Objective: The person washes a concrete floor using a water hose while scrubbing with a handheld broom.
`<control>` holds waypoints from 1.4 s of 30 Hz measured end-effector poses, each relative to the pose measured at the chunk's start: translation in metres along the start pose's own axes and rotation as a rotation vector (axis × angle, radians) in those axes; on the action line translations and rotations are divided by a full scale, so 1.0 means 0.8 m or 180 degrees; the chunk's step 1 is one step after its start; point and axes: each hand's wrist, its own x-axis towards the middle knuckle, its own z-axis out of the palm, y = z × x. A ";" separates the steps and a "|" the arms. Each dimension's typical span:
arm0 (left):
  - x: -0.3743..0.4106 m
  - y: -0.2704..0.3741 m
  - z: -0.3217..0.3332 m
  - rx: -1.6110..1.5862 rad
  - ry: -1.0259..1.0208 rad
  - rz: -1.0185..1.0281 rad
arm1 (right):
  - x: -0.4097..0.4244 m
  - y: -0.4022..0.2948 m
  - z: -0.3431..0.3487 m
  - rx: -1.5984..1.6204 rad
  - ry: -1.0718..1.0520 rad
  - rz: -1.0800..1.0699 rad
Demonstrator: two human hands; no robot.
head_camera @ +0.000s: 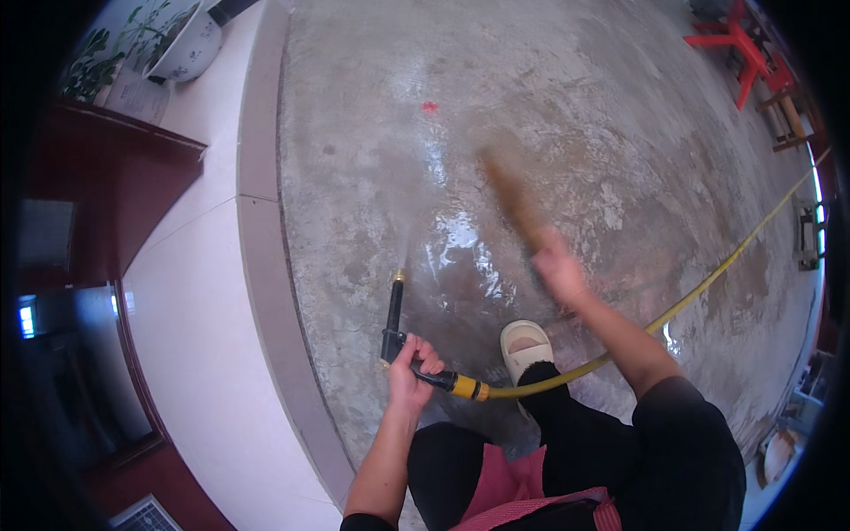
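My left hand [413, 372] is wrapped around the grip of a black hose spray gun [394, 312] with a brass nozzle tip. A thin spray of water leaves the nozzle toward the wet concrete floor [358, 212]. From the gun's yellow coupling, a yellow hose [690, 302] runs under my right forearm and off to the upper right. Out in front, my right hand [560, 269] grips the near end of a long brown object [511, 192]. Motion blurs it too much to tell exactly what it is, and its far end fades over the floor.
A pale tiled step [199, 318] borders the floor on the left, with potted plants [182, 50] and a dark red cabinet [119, 179] on that side. Red plastic stools [737, 50] are at the upper right. A small red spot [430, 106] lies ahead. My slippered foot [526, 345] is near the hose.
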 end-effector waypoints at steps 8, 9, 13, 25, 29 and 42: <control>0.031 -0.032 0.048 0.0095 -0.0652 -0.0724 | -0.024 0.006 0.013 -0.0333 -0.1125 -0.0323; 0.038 -0.037 0.055 0.0097 -0.0523 -0.0757 | -0.016 0.009 -0.021 -0.0773 -0.1084 0.0609; 0.047 -0.069 0.103 0.0247 -0.0414 -0.0468 | -0.004 0.136 -0.117 -0.0591 0.1281 0.1629; -0.002 0.061 -0.018 -0.0795 0.0542 0.0916 | -0.010 -0.198 0.134 -0.0618 -0.3333 -0.2553; -0.010 0.083 -0.017 -0.0700 0.0644 0.1186 | 0.034 -0.265 0.217 -0.0708 -0.2840 -0.2561; 0.074 0.071 0.034 -0.0960 0.0312 0.1267 | 0.274 -0.052 0.014 0.2006 0.1376 0.1434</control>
